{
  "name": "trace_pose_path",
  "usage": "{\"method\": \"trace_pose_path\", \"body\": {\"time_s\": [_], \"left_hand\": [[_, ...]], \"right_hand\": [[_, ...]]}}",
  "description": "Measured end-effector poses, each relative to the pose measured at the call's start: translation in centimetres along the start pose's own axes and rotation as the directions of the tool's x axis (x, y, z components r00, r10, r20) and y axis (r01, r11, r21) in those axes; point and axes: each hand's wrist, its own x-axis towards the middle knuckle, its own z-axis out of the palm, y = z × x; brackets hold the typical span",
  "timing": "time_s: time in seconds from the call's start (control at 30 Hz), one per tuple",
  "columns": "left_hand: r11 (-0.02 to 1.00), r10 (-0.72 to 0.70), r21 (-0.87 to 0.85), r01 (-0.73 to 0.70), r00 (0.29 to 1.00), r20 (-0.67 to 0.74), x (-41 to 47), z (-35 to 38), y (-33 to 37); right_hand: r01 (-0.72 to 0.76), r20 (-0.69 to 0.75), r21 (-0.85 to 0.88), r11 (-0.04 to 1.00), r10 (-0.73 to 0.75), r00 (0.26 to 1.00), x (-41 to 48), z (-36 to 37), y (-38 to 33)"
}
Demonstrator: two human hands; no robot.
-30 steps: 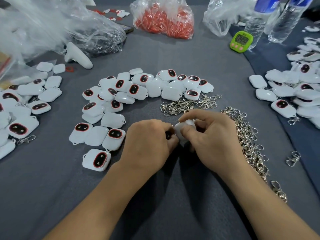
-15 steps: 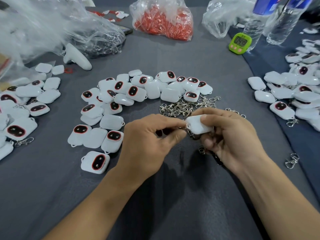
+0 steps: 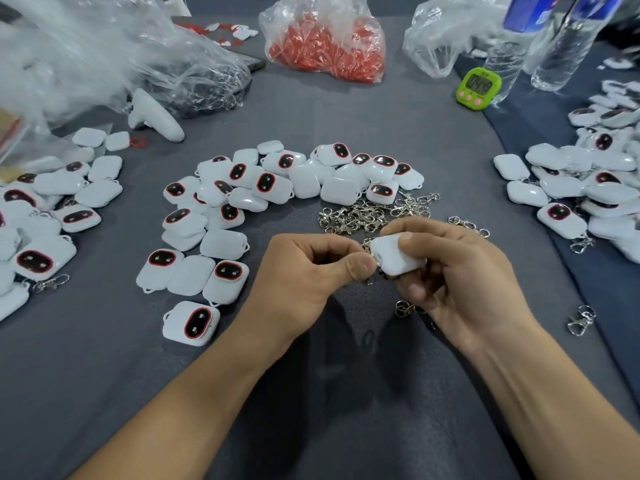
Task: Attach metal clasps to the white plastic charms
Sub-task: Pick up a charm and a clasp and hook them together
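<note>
Just above the grey counter, the right hand is gripping a white charm while the left hand is pinching a metal clasp at its left edge; beyond, loose clasps and more charms are lying in an arc across the counter

Green timer by 2 water bottles, bag w/ red bits far center, white controller far left.
</note>
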Motion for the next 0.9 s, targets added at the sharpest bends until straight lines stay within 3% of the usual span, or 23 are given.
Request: {"method": "trace_pose_path", "body": {"time_s": [0.27, 0.33, 0.43, 0.47, 0.5, 0.53, 0.57, 0.63, 0.77, 0.83, 0.9], "left_hand": [[0.912, 0.184, 0.370, -0.177, 0.983, 0.017, -0.1, -1.8, 0.0], [0.800, 0.293, 0.528, -0.286, 0.953, 0.071, -0.3, -2.1, 0.0], [0.553, 0.425, 0.712, -0.433, 0.882, 0.205, -0.7, -1.9, -0.1], [0.538, 0.434, 0.723, -0.434, 0.877, 0.205, -0.7, -1.9, -0.3], [0.593, 0.407, 0.701, -0.396, 0.899, 0.163, -0.7, -1.8, -0.3], [0.713, 0.333, 0.627, -0.314, 0.939, 0.091, -0.7, -1.7, -0.3], [0.838, 0.223, 0.506, -0.204, 0.975, 0.024, -0.6, -1.7, -0.2], [0.964, 0.023, 0.264, -0.022, 1.000, -0.003, -0.3, -1.4, -0.1], [0.993, -0.110, -0.013, 0.113, 0.983, 0.145, -0.4, -0.4, 0.3], [0.992, -0.119, -0.021, 0.125, 0.977, 0.177, -0.5, -0.3, 0.5], [0.992, -0.075, 0.107, 0.060, 0.988, 0.136, -0.4, -0.7, 0.6]], "right_hand": [[0.030, -0.064, -0.104, 0.994, -0.036, 0.997, -0.8, 0.9, 0.4], [0.038, -0.073, -0.128, 0.991, -0.048, 0.996, -0.8, 1.2, 0.7], [0.049, -0.082, -0.143, 0.988, -0.061, 0.995, -0.9, 1.5, 1.0], [0.046, -0.087, -0.139, 0.989, -0.059, 0.995, -0.9, 1.5, 1.0], [0.037, -0.091, -0.123, 0.992, -0.048, 0.995, -0.9, 1.4, 1.0], [0.021, -0.091, -0.095, 0.995, -0.030, 0.995, -0.9, 1.4, 0.9], [0.003, -0.085, -0.060, 0.998, -0.008, 0.996, -0.9, 1.3, 0.9], [-0.024, -0.063, 0.025, 0.999, 0.026, 0.998, -0.8, 1.3, 0.7], [-0.019, -0.061, 0.100, 0.995, 0.026, 0.998, -0.7, 1.0, 0.7], [-0.004, -0.068, 0.107, 0.994, 0.011, 0.998, -0.7, 1.0, 0.8], [0.026, -0.067, 0.095, 0.995, -0.020, 0.998, -0.7, 1.0, 0.9]]}}
